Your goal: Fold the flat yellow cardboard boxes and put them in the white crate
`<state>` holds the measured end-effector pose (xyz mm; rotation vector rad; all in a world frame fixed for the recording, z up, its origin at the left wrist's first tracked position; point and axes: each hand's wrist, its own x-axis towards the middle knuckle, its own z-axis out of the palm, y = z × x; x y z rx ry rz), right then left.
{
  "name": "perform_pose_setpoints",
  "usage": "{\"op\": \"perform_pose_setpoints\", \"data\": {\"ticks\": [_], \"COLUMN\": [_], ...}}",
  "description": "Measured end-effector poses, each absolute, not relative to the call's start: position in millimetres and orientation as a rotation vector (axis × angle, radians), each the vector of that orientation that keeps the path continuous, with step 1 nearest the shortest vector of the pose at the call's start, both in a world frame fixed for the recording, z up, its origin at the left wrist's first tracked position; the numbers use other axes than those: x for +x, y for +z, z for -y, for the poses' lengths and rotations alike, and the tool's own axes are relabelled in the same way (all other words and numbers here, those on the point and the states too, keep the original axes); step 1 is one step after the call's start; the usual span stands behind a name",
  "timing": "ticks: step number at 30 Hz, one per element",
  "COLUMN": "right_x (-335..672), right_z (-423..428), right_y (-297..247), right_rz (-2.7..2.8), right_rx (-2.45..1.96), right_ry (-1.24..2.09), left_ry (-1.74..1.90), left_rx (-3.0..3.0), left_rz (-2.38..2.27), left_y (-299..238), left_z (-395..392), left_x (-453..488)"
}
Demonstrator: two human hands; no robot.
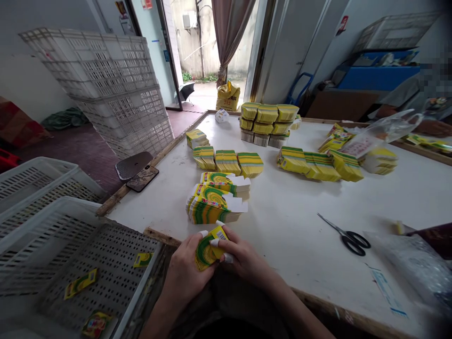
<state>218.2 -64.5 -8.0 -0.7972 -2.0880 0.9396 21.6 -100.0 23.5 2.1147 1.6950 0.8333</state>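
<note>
Both my hands meet over the table's near edge around a small yellow and green packet box (206,249). My left hand (185,263) wraps round its left side, thumb along the top. With white-covered fingertips, my right hand (242,254) grips the right end, where a barcode shows. Whether more than one piece is in my grasp I cannot tell. Just beyond my fingers stands a stack of flattened yellow and green cartons (212,207) with white flaps, and a second similar stack (243,184) lies behind it.
Scissors (344,235) lie at right on the white table (282,221). Several bundles of cartons (226,162) stand farther back. A phone (143,179) rests at the left edge. Below it, a white crate (116,249) holds a few packets. Another person's hand (436,128) is at far right.
</note>
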Motion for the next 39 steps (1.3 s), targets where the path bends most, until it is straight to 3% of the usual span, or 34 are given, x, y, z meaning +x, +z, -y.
{"op": "perform_pose_setpoints", "data": {"ticks": [6,11,18,25,34,39], "right_x": [224,210,206,196,196,189], "right_z": [58,66,69,66,66,70], "right_y": [12,-9,-19,-16,-5,-5], "right_rz": [2.167,2.091,1.559,1.588,1.646,1.654], "right_rx": [-0.783,-0.912,-0.907,-1.078,-1.241,-1.118], "right_ry": [0.954,0.962,1.395,1.104,0.999,1.082], "left_ry": [0.754,0.828,0.945,1.083,1.089,1.041], "left_rx": [2.047,2.086,2.170,2.286,2.324,2.284], "left_rz": [-1.678,-1.752,-1.710,-1.752,-1.755,-1.764], "left_y": [26,23,12,4,4,1], "left_z": [103,102,102,104,109,107], "left_x": [19,27,30,36,38,32]}}
